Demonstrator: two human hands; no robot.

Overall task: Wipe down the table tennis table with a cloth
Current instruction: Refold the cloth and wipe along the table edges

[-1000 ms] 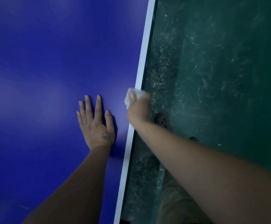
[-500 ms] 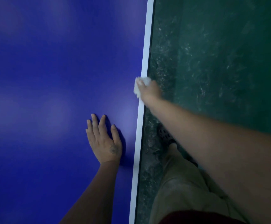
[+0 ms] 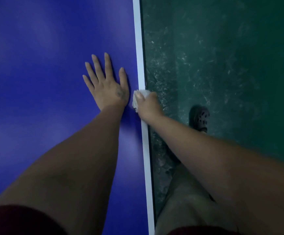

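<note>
A scuffed, dark green floor [image 3: 231,56] fills the right side. A dark perforated clog [image 3: 199,118] stands on it, beyond beige trousers [image 3: 188,209].

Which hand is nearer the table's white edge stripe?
Right. The right hand grips the cloth on the white edge stripe; the left hand lies flat on the blue top beside it.

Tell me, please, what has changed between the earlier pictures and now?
The right hand, gripping the white cloth, slid back toward the person along the white edge line. Half a second ago it was ahead of the left hand's fingertips; now it sits beside that hand's wrist. Unchanged: the cloth stays in the same grip, and the left hand stays flat on the blue table top.
</note>
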